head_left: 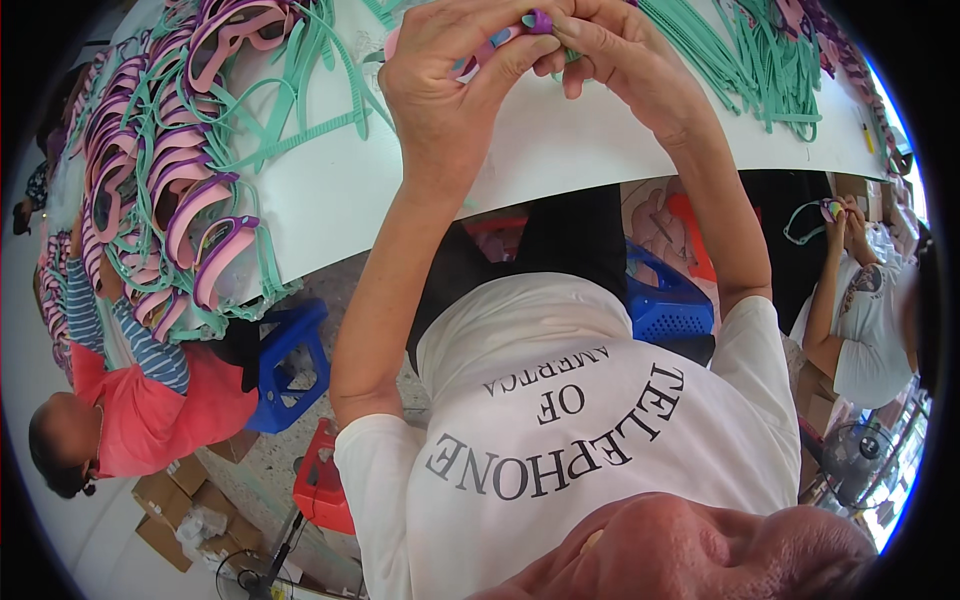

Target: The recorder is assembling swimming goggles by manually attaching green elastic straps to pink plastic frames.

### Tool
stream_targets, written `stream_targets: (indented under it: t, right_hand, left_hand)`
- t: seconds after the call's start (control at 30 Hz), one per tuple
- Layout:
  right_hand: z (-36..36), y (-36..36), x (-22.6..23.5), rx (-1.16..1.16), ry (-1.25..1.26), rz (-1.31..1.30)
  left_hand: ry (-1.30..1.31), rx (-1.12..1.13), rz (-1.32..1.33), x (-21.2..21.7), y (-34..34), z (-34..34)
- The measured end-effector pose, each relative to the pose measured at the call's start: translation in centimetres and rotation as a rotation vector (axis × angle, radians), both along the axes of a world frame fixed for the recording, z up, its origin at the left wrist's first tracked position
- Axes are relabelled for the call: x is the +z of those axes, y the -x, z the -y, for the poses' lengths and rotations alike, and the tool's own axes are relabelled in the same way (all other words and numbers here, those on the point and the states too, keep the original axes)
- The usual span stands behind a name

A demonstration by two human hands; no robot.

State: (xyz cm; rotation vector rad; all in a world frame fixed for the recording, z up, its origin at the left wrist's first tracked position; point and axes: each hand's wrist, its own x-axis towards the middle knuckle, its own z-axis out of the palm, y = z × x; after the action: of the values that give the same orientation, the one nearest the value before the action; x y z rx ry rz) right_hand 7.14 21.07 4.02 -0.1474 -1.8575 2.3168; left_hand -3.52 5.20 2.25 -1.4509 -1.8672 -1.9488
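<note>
Left hand and right hand fingers pinch purple-trimmed goggles, seemingly mid-work; apparently strapped goggles heap left, seemingly unused green straps lie right on tabletop.

**Workroom around a white table**

Just off the table's near edge, left of its middle, stands a blue plastic stool; a second blue stool, its surface perforated, is right of the middle. Farther back from the table on the left are a red stool, speckled grey floor, cardboard boxes and a fan. Well back on its right is another fan. Strong bluish-white light shows past the table's right end.
</note>
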Motion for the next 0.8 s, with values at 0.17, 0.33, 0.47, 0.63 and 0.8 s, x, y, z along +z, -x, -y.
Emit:
stream_targets:
  t: [0.17,0.33,0.47,0.63,0.8]
  right_hand:
    - [-1.2,0.3,-1.2,0.078,-0.074,-0.118]
    - [-0.5,1.1,-0.1,0.005,-0.141,-0.027]
    - [-0.2,1.4,0.4,-0.061,-0.151,-0.010]
    - [0.5,2.6,-0.2,-0.099,-0.113,0.024]
    - [0.3,2.9,0.5,-0.149,-0.129,0.072]
  left_hand:
    - [-0.074,-0.138,0.369,-0.6,-1.2,-0.1]
    - [-0.067,-0.087,0.158,-0.5,0.0,0.0]
    - [0.008,-0.029,0.464,0.8,-0.5,0.6]
    - [-0.200,0.101,0.198,-2.2,1.4,-1.3]
    - [-0.159,-0.014,0.459,-0.8,1.2,-0.8]
